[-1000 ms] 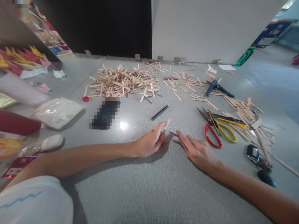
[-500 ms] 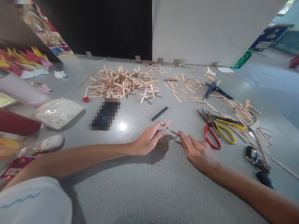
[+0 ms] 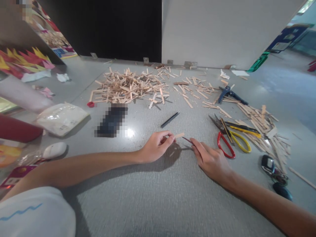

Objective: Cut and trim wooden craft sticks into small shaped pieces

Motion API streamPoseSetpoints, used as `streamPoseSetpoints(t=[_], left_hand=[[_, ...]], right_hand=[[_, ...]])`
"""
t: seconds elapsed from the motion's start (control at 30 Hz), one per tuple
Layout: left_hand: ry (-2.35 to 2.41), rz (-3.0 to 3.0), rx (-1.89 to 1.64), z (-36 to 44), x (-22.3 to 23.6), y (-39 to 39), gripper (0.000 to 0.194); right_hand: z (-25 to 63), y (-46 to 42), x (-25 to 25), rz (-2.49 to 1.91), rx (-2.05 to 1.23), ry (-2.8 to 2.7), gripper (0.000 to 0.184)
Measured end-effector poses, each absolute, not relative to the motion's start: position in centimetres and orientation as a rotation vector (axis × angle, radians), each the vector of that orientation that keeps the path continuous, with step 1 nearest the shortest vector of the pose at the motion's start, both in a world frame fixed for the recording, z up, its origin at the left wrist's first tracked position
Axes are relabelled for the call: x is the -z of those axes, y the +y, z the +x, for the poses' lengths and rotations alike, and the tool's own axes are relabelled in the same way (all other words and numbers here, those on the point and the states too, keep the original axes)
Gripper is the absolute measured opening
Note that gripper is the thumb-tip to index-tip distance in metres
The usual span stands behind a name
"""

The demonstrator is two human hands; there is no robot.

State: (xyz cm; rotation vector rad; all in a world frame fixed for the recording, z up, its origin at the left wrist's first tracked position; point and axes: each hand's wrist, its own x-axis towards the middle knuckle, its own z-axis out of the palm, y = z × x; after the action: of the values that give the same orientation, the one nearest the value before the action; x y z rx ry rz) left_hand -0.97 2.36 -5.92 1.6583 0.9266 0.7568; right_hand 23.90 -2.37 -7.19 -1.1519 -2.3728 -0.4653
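Note:
My left hand (image 3: 156,145) pinches a short wooden stick (image 3: 178,135) between thumb and fingertips, holding it just above the grey surface (image 3: 158,197). My right hand (image 3: 209,159) lies close to the right of it, fingers closed around a thin dark red tool (image 3: 187,139) whose tip points toward the stick. The tip and the stick's end are a small gap apart. A large pile of wooden sticks (image 3: 128,87) lies farther back.
A black pen (image 3: 170,119) lies beyond my hands. Red-handled scissors (image 3: 223,141), yellow-handled scissors (image 3: 239,136) and blue pliers (image 3: 230,93) sit at the right among more sticks (image 3: 261,123). A car key (image 3: 268,163) lies at far right. A white bag (image 3: 60,118) and a mouse (image 3: 54,150) are at left.
My left hand has turned the stick from pointing up to lying nearly level, and lifted slightly. My right hand stayed close with the red tool, shifting slightly.

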Motion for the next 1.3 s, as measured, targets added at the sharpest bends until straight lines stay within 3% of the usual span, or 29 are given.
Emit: streamPoseSetpoints(t=[0.17, 0.4, 0.63, 1.07, 1.3], left_hand=[[0.929, 1.623, -0.747, -1.09, 6.09, 2.39, 0.023], [0.907, 1.625, -0.732, -1.04, 5.90, 2.44, 0.027], [0.896, 1.632, -0.705, -1.16, 5.75, 2.45, 0.018], [0.801, 1.528, -0.760, -0.90, 6.53, 2.30, 0.022], [0.647, 1.533, -0.676, -0.77, 6.34, 2.01, 0.036]], right_hand=[[23.86, -2.40, 7.05, -1.184, 0.442, -2.378, 0.043], [23.93, -2.33, 7.34, -1.223, 0.405, -2.376, 0.044], [24.23, -2.33, 7.59, -1.262, 0.322, -2.380, 0.037], [23.99, -2.30, 7.17, -1.217, 0.285, -2.319, 0.028], [24.01, -2.58, 6.97, -1.193, 0.338, -2.381, 0.040]])
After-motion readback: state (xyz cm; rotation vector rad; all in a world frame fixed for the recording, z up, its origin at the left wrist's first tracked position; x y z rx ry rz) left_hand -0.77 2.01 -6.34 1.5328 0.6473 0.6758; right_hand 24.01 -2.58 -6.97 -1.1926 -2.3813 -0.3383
